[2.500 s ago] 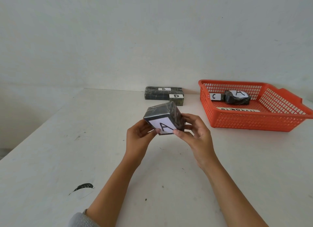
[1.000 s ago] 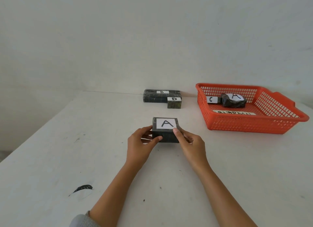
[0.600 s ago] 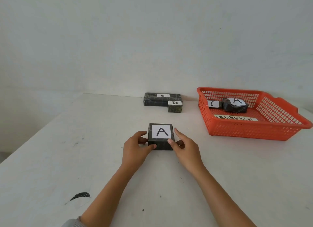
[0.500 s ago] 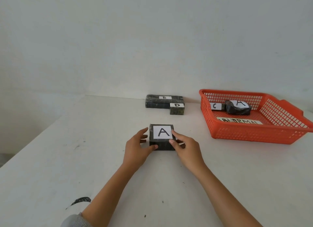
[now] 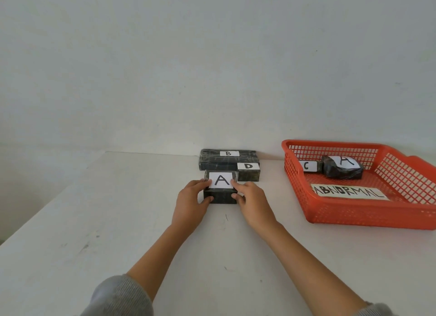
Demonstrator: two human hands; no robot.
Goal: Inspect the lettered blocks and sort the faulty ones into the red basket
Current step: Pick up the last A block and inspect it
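A dark block labelled A (image 5: 220,181) rests flat on the white table, just in front of the long block B (image 5: 227,159) and left of the small block D (image 5: 248,171). My left hand (image 5: 192,199) grips its left side and my right hand (image 5: 250,197) its right side, thumbs on the front face. The red basket (image 5: 354,212) stands to the right with an "ABNORMAL" label (image 5: 349,192), a crumpled block A (image 5: 343,170) and a block C (image 5: 306,166) inside.
The white table (image 5: 118,221) meets a plain wall behind the blocks. Its left edge runs diagonally at the far left. Grey sleeves (image 5: 118,297) show at the bottom of the view.
The A block went from held up and tilted to flat on the table, then slid away from me, ending up against blocks B and D. Both hands stayed on it.
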